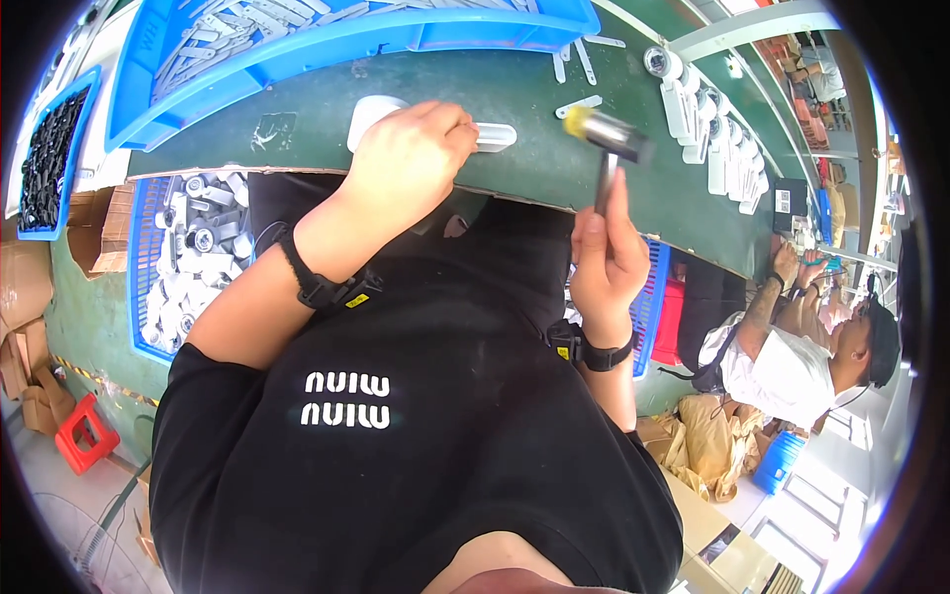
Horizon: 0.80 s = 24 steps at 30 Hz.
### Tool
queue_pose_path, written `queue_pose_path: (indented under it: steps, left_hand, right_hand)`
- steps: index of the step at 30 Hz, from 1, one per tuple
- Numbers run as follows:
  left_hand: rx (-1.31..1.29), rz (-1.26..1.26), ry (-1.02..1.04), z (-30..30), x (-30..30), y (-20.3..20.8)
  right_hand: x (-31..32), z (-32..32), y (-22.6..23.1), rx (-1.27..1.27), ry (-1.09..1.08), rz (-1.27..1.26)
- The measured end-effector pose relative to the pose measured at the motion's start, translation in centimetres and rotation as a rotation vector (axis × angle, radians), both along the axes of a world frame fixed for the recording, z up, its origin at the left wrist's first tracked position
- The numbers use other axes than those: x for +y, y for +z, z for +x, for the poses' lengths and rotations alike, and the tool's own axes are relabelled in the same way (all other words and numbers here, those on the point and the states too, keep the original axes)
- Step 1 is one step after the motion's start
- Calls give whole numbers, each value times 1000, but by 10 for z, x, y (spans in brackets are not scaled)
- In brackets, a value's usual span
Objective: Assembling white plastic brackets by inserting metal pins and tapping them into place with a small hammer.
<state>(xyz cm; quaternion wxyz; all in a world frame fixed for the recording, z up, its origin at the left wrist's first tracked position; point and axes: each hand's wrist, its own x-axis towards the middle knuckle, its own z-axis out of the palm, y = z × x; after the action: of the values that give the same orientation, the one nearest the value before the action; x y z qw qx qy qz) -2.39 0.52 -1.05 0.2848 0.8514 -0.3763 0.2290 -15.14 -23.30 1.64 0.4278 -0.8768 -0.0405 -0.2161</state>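
Note:
My left hand [416,153] is closed over a white plastic part [374,114] at the front edge of the green table. The part's broad rounded end shows left of the hand, and its narrow slotted arm sticks out to the right. Bent fingers hide its middle and whatever the fingertips pinch. In my right hand [609,259] a small hammer [616,137] is gripped by its handle, head up. Its head has a yellow face on the left and a dark, motion-blurred end on the right. The hammer is held to the right of the white part, apart from it.
A blue bin [416,38] of flat grey strips stands along the far side, with a few loose strips [579,105] beside it. White assembled parts [708,124] line the right. A blue crate [148,267] of white parts sits lower left. A co-worker [792,346] works at right.

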Motion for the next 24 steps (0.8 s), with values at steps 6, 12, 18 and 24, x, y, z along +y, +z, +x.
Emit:
queue_pose_path:
  steps: [6, 12, 18, 24]
  left_hand:
    - [46, -7, 14, 0, 1, 2]
    - [52, 7, 10, 0, -1, 4]
    - [158, 170, 25, 0, -1, 21]
    - [51, 275, -328, 7, 9, 38]
  right_hand:
    - [10, 13, 4, 250, 67, -225]
    - [4, 15, -5, -11, 45, -229]
    - [10, 4, 7, 61, -71, 408]
    - [12, 3, 3, -66, -97, 589]
